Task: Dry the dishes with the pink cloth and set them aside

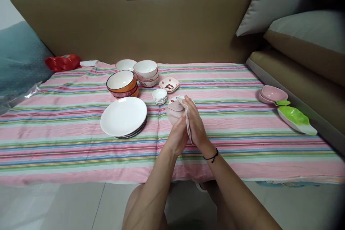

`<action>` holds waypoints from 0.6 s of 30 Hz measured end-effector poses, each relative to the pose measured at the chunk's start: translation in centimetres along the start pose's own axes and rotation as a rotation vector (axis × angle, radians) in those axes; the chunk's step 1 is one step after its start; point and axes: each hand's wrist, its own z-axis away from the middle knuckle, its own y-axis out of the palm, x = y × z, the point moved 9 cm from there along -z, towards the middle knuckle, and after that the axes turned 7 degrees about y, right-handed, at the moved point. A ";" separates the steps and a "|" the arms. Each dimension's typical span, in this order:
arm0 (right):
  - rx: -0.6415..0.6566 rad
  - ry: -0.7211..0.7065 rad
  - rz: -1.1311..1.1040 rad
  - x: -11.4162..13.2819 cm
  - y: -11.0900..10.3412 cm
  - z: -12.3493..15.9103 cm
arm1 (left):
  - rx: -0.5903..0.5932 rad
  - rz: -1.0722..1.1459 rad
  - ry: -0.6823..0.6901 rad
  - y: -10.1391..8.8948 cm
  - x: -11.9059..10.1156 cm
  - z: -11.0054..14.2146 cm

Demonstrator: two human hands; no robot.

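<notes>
Both my hands meet over the striped cloth [242, 143], just right of the white plates. My left hand [178, 137] is closed on a pale pink cloth [174, 112] that wraps a small white dish with red marks [175, 99]. My right hand [195, 124] presses against the same cloth and dish from the right, fingers closed round its edge. Only the dish's far rim shows above the cloth. A black band sits on my right wrist.
A stack of white plates [123, 116], orange bowls [122, 83], white bowls [145, 70], small white saucers [159, 96] and a square pink dish [169, 84] stand behind my hands. Pink bowls [272, 95] and a green leaf dish [296, 119] lie at right. A red bag [63, 61] lies far left.
</notes>
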 end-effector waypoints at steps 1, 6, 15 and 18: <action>0.024 -0.036 0.035 0.5 0.3 0.1 | -0.034 0.019 -0.016 -0.3 0.1 0.0; 0.176 -0.181 0.323 1.6 1.9 0.8 | -0.277 0.114 -0.144 -2.6 0.6 0.1; 0.192 -0.143 0.249 0.9 1.6 1.0 | -0.186 0.134 -0.095 -2.3 -0.9 -0.8; 0.151 -0.132 0.138 1.0 1.2 0.8 | -0.146 0.095 -0.135 -2.0 -0.1 -0.7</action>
